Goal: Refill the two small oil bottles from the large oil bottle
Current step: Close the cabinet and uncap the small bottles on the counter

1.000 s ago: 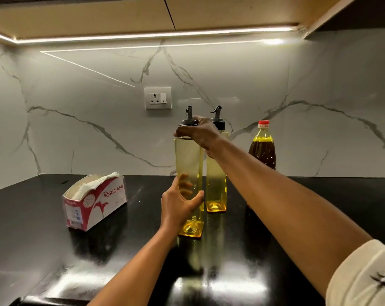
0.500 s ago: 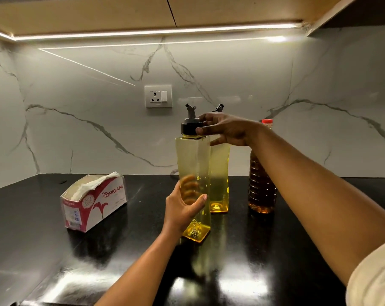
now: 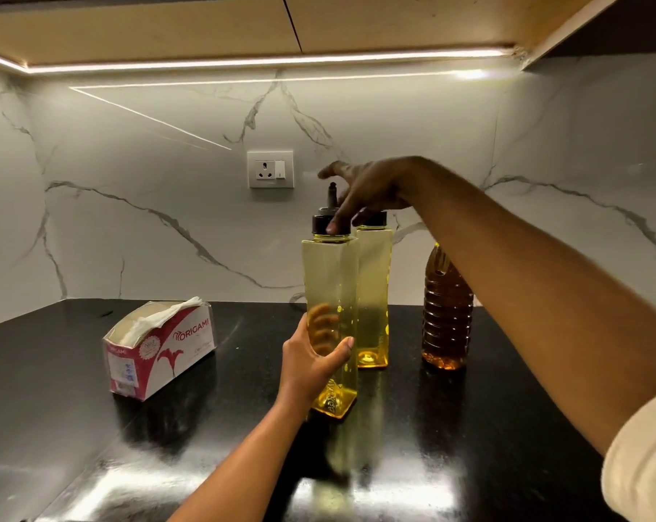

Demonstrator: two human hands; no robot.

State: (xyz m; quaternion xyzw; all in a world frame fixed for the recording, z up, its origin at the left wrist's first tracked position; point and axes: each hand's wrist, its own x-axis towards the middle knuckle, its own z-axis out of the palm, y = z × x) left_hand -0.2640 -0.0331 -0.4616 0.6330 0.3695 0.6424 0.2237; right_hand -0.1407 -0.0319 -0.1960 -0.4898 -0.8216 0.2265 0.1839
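Over the cap [image 3: 320, 224], right hand [image 3: 371, 186], grip unclear, half-hides rear bottle [image 3: 373, 288]; left hand [image 3: 311, 365] clasps front bottle [image 3: 330, 280].

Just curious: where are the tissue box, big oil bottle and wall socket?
tissue box [image 3: 185, 346]: head view, printed long side.
big oil bottle [image 3: 447, 318]: head view, ribbed middle.
wall socket [image 3: 270, 169]: head view, white faceplate.

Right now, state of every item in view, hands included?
near small bottle: capped, oil only at base
far small bottle: upright, capped, oil only at base
large oil bottle: upright, mostly full, top hidden by arm
tissue box: open, tissue sticking out
left hand: grips near small bottle
right hand: thumb on near cap, index finger straight
light strip: on
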